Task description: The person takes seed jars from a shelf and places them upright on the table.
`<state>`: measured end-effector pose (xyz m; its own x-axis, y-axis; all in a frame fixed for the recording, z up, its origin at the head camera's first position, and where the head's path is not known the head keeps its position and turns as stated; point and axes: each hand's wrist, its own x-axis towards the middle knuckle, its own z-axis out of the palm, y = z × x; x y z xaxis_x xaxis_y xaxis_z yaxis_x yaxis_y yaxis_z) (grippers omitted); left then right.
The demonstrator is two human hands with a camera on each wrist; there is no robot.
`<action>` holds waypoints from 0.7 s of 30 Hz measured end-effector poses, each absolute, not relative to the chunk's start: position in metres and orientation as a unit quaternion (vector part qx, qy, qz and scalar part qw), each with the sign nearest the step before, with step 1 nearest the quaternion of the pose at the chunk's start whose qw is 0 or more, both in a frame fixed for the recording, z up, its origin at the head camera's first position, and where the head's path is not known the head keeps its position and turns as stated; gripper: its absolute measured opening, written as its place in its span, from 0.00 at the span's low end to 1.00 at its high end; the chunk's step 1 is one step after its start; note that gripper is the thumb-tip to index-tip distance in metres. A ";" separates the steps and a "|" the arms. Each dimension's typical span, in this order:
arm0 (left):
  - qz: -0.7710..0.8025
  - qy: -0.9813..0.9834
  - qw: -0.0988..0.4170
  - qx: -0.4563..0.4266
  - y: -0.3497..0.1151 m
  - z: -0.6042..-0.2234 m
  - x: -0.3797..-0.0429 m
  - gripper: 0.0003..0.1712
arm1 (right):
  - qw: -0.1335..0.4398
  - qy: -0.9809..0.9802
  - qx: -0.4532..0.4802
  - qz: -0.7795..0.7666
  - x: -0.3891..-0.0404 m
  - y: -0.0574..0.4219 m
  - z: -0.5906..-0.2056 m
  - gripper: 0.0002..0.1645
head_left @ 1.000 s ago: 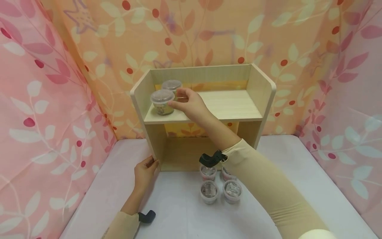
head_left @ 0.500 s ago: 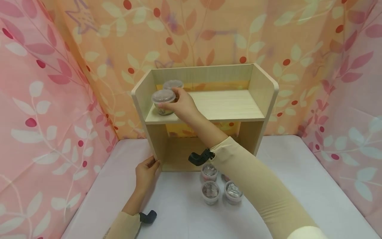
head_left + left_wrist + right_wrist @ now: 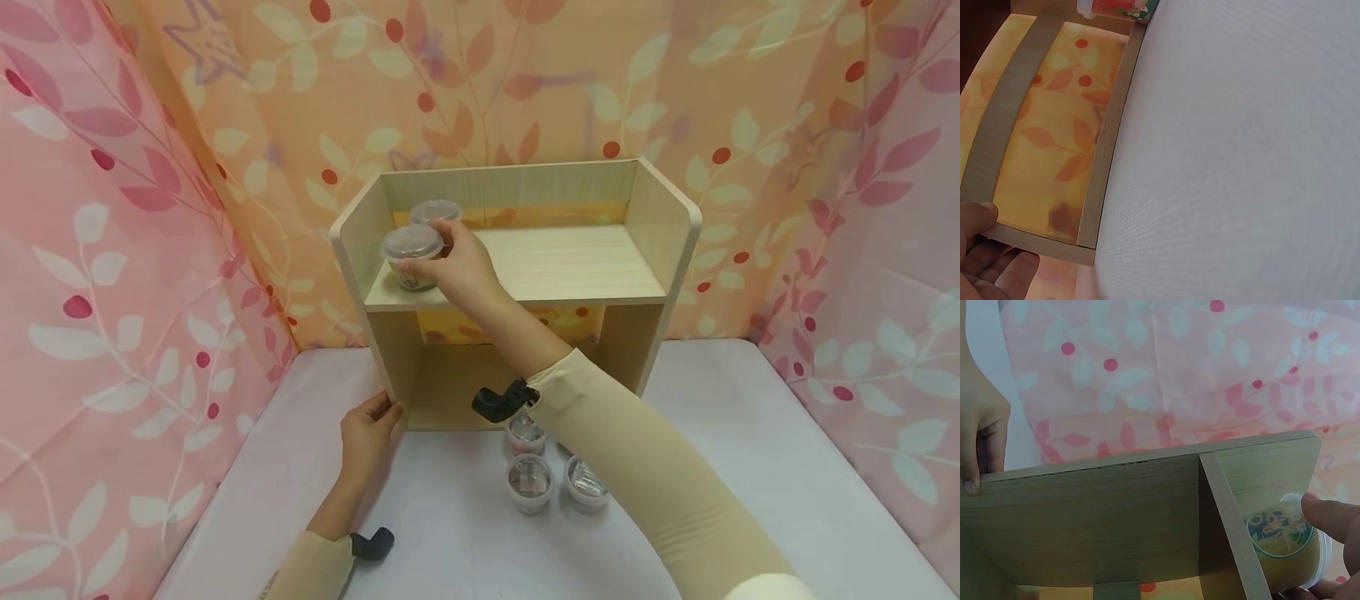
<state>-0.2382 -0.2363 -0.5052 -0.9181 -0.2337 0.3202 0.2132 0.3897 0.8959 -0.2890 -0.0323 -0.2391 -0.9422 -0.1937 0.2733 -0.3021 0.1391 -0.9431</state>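
Leafy cloth (image 3: 525,92) hangs past the right hand (image 3: 463,265), which curls round a lidded cup (image 3: 411,243), another cup (image 3: 437,209) just beyond — the left hand (image 3: 366,429) pinches the shelf (image 3: 577,258) by one side.

The place is curtained off like a booth: leaf-printed pink hangings (image 3: 97,250) and an orange hanging (image 3: 555,92) wall in a white table (image 3: 442,533) bearing a wooden shelf unit (image 3: 585,262). The room beyond is hard to tell.

Left on the upper shelf (image 3: 577,258), one cup (image 3: 411,242) is before another cup (image 3: 435,210), with tubs (image 3: 528,483) before the rack (image 3: 663,212).
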 end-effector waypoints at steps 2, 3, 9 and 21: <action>-0.551 -0.809 0.203 0.006 -0.236 -0.506 -0.239 0.19 | 0.045 -0.747 0.168 0.642 -0.287 -0.031 -0.239 0.52; -0.550 -0.810 0.203 0.006 -0.236 -0.506 -0.239 0.19 | 0.045 -0.743 0.171 0.645 -0.285 -0.030 -0.240 0.52; -0.554 -0.809 0.196 0.011 -0.236 -0.507 -0.240 0.19 | 0.044 -0.733 0.195 0.650 -0.270 -0.021 -0.238 0.52; -0.545 -0.816 0.192 0.018 -0.239 -0.506 -0.240 0.18 | 0.027 -0.722 0.247 0.645 -0.218 -0.004 -0.249 0.49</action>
<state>-0.2404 -0.2385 -0.5064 -0.9260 -0.2376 0.2934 0.1802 0.4048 0.8965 -0.2181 -0.0041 -0.2485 -0.8764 -0.3221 0.3581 -0.3920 0.0451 -0.9188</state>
